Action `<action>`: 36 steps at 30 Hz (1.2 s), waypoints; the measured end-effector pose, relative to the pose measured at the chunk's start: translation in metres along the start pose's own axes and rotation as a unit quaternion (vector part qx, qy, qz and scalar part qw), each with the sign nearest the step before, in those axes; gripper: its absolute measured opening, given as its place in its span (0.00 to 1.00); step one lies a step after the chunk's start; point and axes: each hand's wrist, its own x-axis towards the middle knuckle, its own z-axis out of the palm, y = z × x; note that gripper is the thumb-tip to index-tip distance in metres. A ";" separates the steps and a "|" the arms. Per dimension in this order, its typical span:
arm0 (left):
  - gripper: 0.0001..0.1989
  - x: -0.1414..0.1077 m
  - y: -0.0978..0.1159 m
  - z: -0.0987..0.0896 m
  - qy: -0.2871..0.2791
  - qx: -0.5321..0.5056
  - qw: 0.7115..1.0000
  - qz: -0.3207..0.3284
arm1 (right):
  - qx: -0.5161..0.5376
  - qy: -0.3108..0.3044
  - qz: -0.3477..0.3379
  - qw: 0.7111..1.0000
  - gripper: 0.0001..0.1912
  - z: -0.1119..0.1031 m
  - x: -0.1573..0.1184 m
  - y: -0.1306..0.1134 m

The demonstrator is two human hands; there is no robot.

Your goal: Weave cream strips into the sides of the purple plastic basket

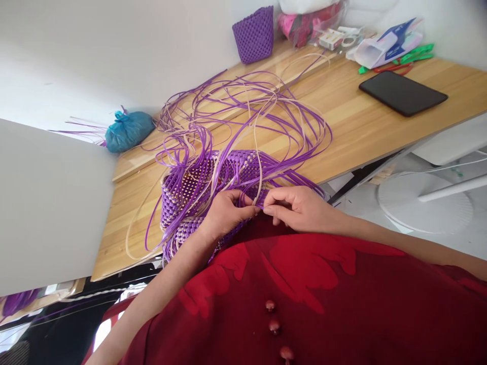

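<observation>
Wooden tabletop (380, 126), near edge: half-woven purple basket (198, 192) against lap, loose strips (266, 106) fanned behind. Left hand (224, 213) and right hand (300, 208) both pinching strip ends at rim. Weaving mid-row, seemingly; next tuck needs firm, even pull.

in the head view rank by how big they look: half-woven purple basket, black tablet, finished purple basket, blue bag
1. half-woven purple basket, though it's nearest the camera
2. black tablet
3. blue bag and finished purple basket look alike; unranked
</observation>
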 end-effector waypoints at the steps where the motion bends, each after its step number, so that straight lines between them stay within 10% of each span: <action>1: 0.09 -0.001 0.001 0.000 0.001 0.003 1.000 0.004 | -0.013 0.016 -0.055 0.998 0.09 0.000 0.003 -0.001; 4: 0.07 -0.002 0.001 -0.001 0.003 0.001 1.000 0.007 | -0.075 0.033 -0.162 0.983 0.08 0.001 0.013 -0.001; 9: 0.10 -0.002 -0.001 -0.004 0.021 0.016 1.000 0.001 | -0.165 0.051 -0.068 0.983 0.07 -0.002 0.012 0.003; 16: 0.11 0.002 -0.010 -0.006 0.045 0.002 0.999 -0.003 | -0.125 0.020 -0.139 0.982 0.06 -0.002 0.005 -0.001; 24: 0.10 0.002 -0.012 -0.006 0.028 -0.037 0.999 -0.012 | -0.201 0.008 -0.067 0.977 0.07 -0.003 0.017 -0.001; 36: 0.08 0.000 -0.012 -0.006 0.065 -0.025 0.997 0.014 | 0.120 -0.031 -0.004 0.992 0.05 0.007 0.015 -0.009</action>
